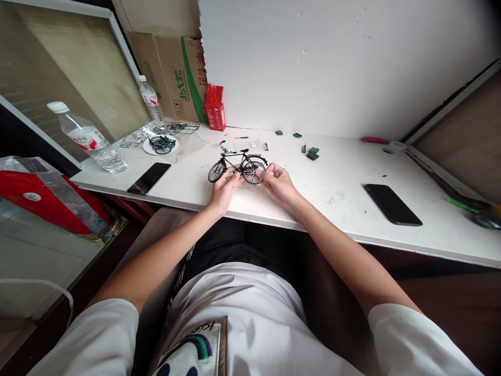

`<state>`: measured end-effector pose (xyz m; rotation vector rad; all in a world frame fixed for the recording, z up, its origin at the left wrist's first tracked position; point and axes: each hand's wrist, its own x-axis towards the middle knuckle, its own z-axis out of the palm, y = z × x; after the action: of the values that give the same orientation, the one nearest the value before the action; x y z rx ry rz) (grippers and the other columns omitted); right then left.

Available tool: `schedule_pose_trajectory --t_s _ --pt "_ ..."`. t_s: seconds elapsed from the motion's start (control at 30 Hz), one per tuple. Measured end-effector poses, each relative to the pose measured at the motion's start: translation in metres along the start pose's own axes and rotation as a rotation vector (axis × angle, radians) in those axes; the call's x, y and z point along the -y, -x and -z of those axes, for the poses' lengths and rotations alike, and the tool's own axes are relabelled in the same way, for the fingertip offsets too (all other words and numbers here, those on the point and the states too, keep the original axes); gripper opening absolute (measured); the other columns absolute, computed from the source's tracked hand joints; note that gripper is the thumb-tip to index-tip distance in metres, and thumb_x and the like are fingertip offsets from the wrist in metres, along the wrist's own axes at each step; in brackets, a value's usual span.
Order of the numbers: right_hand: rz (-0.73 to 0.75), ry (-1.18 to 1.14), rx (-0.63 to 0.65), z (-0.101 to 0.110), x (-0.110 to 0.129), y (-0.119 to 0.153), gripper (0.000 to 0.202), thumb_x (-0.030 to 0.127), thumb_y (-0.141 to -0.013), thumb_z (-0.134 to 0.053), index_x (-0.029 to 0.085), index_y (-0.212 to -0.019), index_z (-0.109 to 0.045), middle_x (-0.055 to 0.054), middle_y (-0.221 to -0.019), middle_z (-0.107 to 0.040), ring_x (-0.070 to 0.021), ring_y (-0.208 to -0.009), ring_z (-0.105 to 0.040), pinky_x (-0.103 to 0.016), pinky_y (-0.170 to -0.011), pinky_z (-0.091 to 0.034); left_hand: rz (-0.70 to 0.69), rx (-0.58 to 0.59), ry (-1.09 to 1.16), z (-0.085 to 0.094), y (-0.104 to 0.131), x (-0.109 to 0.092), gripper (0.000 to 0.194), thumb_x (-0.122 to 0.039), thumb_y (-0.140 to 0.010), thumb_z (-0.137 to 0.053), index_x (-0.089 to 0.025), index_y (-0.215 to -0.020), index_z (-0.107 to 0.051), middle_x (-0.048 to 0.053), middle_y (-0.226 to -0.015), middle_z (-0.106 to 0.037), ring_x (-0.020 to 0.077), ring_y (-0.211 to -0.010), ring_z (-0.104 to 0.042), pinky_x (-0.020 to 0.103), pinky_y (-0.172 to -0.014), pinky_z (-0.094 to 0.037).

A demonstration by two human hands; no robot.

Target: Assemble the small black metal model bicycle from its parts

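A small black model bicycle (236,155) is held upright just above the front part of the white table (332,193). My left hand (226,189) grips it low at the middle of the frame, fingers closed around the part near the pedals. At the rear wheel (253,172), my right hand (278,183) pinches the wheel between thumb and fingers. The front wheel and handlebar point left. Behind the bicycle lie a small screwdriver-like rod (241,137) and a little metallic piece (265,147).
A white plate (146,147) holds a green model bicycle (162,144). Around it are black part frames (182,128), a phone (149,178) and water bottles (88,138). A red box (215,108) stands at the back. Green pieces (313,151) and another phone (392,204) lie rightward.
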<state>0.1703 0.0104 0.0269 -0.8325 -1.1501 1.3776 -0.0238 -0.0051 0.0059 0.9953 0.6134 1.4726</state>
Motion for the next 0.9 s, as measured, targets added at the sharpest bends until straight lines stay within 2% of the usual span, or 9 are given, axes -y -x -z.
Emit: schedule_pose_trajectory --t_s 0.13,0.33,0.47,0.57,0.7,0.9 --pt "-0.005 -0.018 -0.009 0.0013 -0.0005 -0.0012 0.065 0.057 -0.060 -0.110 0.027 -0.090 -0.060 0.002 -0.083 -0.079 -0.0179 -0.081 -0.078 -0.030 -0.075 -0.066 -0.051 -0.009 -0.082 0.0064 -0.0027 0.0063 0.053 -0.050 -0.085 -0.094 -0.019 -0.122 -0.072 0.012 -0.114 -0.084 0.0356 -0.134 -0.076 0.057 -0.125 -0.055" --pt "-0.026 -0.047 0.010 0.0021 -0.0017 -0.0004 0.076 0.053 -0.060 -0.111 0.028 -0.106 -0.057 0.001 -0.087 -0.084 -0.0197 -0.085 -0.082 -0.033 -0.084 -0.067 -0.111 -0.015 -0.142 0.0106 -0.0046 0.0094 0.060 -0.058 -0.084 -0.094 -0.018 -0.124 -0.072 0.014 -0.119 -0.084 0.0349 -0.126 -0.079 0.057 -0.122 -0.058" --pt "-0.046 -0.049 0.039 0.0008 -0.0002 0.0014 0.087 0.045 -0.055 -0.114 0.029 -0.116 -0.054 0.002 -0.092 -0.086 -0.0201 -0.089 -0.083 -0.037 -0.096 -0.066 -0.139 -0.028 -0.189 0.0110 -0.0045 0.0095 0.062 -0.060 -0.086 -0.092 -0.017 -0.126 -0.072 0.016 -0.125 -0.082 0.0367 -0.130 -0.077 0.057 -0.122 -0.057" --pt "-0.053 -0.039 0.030 -0.0002 0.0000 0.0020 0.093 0.042 -0.051 -0.115 0.030 -0.119 -0.053 0.003 -0.093 -0.085 -0.0206 -0.088 -0.083 -0.039 -0.098 -0.066 -0.137 -0.046 -0.201 0.0106 -0.0036 0.0098 0.059 -0.057 -0.086 -0.092 -0.017 -0.124 -0.074 0.016 -0.128 -0.082 0.0368 -0.132 -0.076 0.056 -0.121 -0.058" --pt "-0.051 -0.019 -0.014 -0.0009 -0.0009 0.0022 0.091 0.045 -0.053 -0.114 0.029 -0.118 -0.052 0.004 -0.087 -0.083 -0.0187 -0.083 -0.081 -0.037 -0.094 -0.067 -0.147 -0.051 -0.217 0.0088 0.0004 0.0075 0.055 -0.052 -0.087 -0.092 -0.019 -0.127 -0.076 0.014 -0.133 -0.081 0.0344 -0.132 -0.076 0.052 -0.120 -0.059" --pt "0.000 0.053 -0.034 -0.0034 0.0000 0.0028 0.084 0.055 -0.056 -0.111 0.028 -0.113 -0.055 0.010 -0.072 -0.071 -0.0169 -0.077 -0.076 -0.034 -0.084 -0.068 -0.130 -0.018 -0.240 0.0052 0.0043 0.0018 0.067 -0.047 -0.084 -0.096 -0.018 -0.140 -0.071 0.015 -0.127 -0.084 0.0338 -0.132 -0.077 0.048 -0.121 -0.057"
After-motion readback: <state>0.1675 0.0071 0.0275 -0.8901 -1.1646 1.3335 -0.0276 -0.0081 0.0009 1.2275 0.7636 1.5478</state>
